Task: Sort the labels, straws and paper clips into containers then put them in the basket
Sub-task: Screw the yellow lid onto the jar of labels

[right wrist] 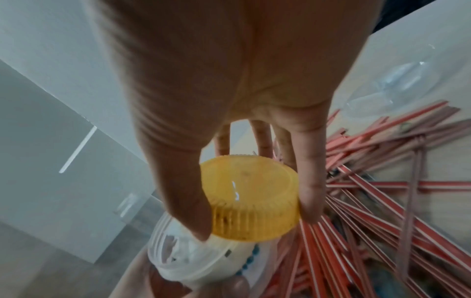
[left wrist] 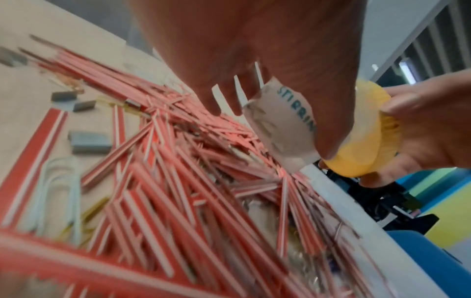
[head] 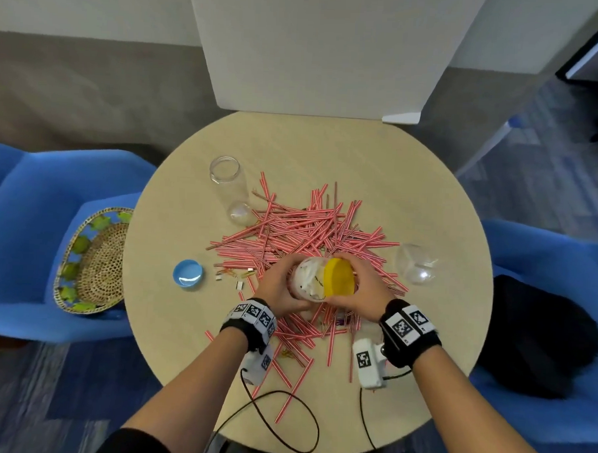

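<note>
**Yellow lid meets the jar of labels**

A clear jar [head: 307, 279] packed with white paper labels [left wrist: 280, 125] is held tilted above the middle of the round desk [head: 412, 183]; the left hand [head: 281, 287] wraps its fingers [left wrist: 219, 96] round the jar's body, while the right hand [head: 360, 287] holds a yellow lid [right wrist: 249, 195] at the jar's mouth, thumb on one side of the ribbed rim and fingers [right wrist: 309, 191] curled on the other; the lid sits askew on the mouth, and whether it is threaded on cannot be told.

Beneath and beyond the hands lies a wide heap of red-and-white straws [head: 301, 226], spilling toward the near edge of the desk; a few paper clips [left wrist: 58, 193] and small grey blocks [left wrist: 89, 141] lie among the straws on the left side; a blue lid [head: 187, 274] rests open side up, left of the heap; an empty clear jar [head: 229, 185] lies on its side at the heap's far left, and another clear container [head: 416, 264] sits at its right.

A woven basket [head: 94, 262] rests on a blue chair [head: 24, 214] just left of the desk; a second blue chair [head: 545, 271] on the right carries a black bundle [head: 539, 339].
</note>
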### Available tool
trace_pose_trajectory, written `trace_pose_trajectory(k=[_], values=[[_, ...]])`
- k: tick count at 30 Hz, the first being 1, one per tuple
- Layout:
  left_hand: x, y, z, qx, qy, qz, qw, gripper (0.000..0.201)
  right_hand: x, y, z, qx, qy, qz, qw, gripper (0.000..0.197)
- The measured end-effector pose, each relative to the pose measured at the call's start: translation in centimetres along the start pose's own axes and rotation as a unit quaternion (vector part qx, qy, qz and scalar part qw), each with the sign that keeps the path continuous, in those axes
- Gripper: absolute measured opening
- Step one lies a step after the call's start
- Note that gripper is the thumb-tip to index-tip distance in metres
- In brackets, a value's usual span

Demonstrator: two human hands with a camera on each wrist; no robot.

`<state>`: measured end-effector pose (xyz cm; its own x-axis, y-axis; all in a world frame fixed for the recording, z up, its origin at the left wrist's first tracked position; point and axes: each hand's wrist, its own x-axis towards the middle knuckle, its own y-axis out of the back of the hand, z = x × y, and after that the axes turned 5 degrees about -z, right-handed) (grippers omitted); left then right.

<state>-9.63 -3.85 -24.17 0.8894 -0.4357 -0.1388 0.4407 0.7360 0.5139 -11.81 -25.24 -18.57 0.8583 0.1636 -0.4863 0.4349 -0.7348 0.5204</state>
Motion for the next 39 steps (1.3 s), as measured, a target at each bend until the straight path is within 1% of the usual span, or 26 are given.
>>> trace_pose_trajectory(k=[3, 5, 9, 12, 14, 16, 19, 21, 22, 24, 26, 27, 28, 29, 31, 32, 34, 35, 37, 39], values=[[0.0, 1.2, 1.5, -0.038, -0.019, -0.006, 0.999, 0.081, -0.7, 1.9, -0.8, -0.018, 0.051, -0.015, 0.998, 0.090], [0.1, 2.3, 2.6, -0.037, -0.034, -0.003, 0.999, 0.080, -1.1, 3.1, -1.5, -0.045, 0.088, -0.028, 0.995, 0.091], [-0.2, 4.4, 4.1, -0.053, -0.044, -0.011, 0.998, 0.084, -1.5, 4.8, -3.5, -0.017, 0.148, -0.054, 0.987, 0.089], [-0.9, 5.0, 4.7, -0.081, -0.029, -0.040, 0.996, 0.087, -1.7, 5.4, -4.7, -0.025, 0.192, -0.066, 0.979, 0.088], [-1.5, 4.9, 5.0, -0.114, -0.003, -0.056, 0.992, 0.087, -1.8, 5.3, -5.1, -0.026, 0.204, -0.082, 0.975, 0.088], [-2.0, 4.7, 5.0, -0.178, 0.029, -0.052, 0.982, 0.086, -1.8, 5.0, -5.0, -0.023, 0.194, -0.094, 0.976, 0.088], [-2.3, 4.5, 5.1, -0.244, 0.032, -0.028, 0.969, 0.085, -1.6, 4.7, -4.3, -0.023, 0.157, -0.087, 0.983, 0.084], [-2.2, 4.5, 5.5, -0.254, 0.027, -0.020, 0.967, 0.082, -1.4, 4.7, -4.1, -0.006, 0.111, -0.064, 0.992, 0.078], [-2.1, 4.4, 5.8, -0.254, 0.020, -0.018, 0.967, 0.082, -1.4, 4.6, -4.1, -0.009, 0.087, -0.051, 0.995, 0.081], [-1.9, 4.1, 6.4, -0.250, 0.005, -0.017, 0.968, 0.081, -1.3, 4.5, -4.4, -0.017, 0.026, -0.045, 0.998, 0.095], [-1.9, 3.5, 6.9, -0.255, 0.001, -0.015, 0.967, 0.081, -1.4, 4.4, -4.9, -0.005, -0.040, -0.053, 0.998, 0.094], [-1.9, 3.1, 7.0, -0.259, 0.004, -0.013, 0.966, 0.080, -1.6, 4.6, -5.1, 0.001, -0.051, -0.058, 0.997, 0.092], [-2.0, 2.8, 7.1, -0.266, 0.009, -0.007, 0.964, 0.079, -1.5, 4.9, -5.1, -0.006, -0.042, -0.061, 0.997, 0.091], [-2.0, 2.6, 7.1, -0.275, 0.015, -0.002, 0.961, 0.079, -1.5, 5.3, -5.0, -0.026, -0.016, -0.067, 0.997, 0.090], [-2.1, 2.4, 7.1, -0.293, 0.025, 0.001, 0.956, 0.078, -1.6, 6.5, -5.1, -0.045, 0.052, -0.099, 0.993, 0.080], [-2.1, 2.4, 7.1, -0.296, 0.029, 0.001, 0.955, 0.078, -1.8, 7.0, -5.2, -0.033, 0.075, -0.121, 0.989, 0.074], [-2.0, 2.4, 7.2, -0.303, 0.030, 0.003, 0.953, 0.079, -1.8, 7.7, -5.1, 0.011, 0.095, -0.158, 0.983, 0.068], [-2.0, 2.3, 7.3, -0.311, 0.028, 0.005, 0.950, 0.079, -1.7, 7.8, -4.9, 0.033, 0.102, -0.166, 0.980, 0.068], [-1.9, 2.3, 7.4, -0.333, 0.025, 0.009, 0.943, 0.078, -1.7, 8.0, -4.9, 0.039, 0.131, -0.155, 0.979, 0.073], [-1.9, 2.3, 7.1, -0.384, 0.027, -0.002, 0.923, 0.078, -1.7, 7.9, -5.0, 0.052, 0.160, -0.144, 0.975, 0.076]])
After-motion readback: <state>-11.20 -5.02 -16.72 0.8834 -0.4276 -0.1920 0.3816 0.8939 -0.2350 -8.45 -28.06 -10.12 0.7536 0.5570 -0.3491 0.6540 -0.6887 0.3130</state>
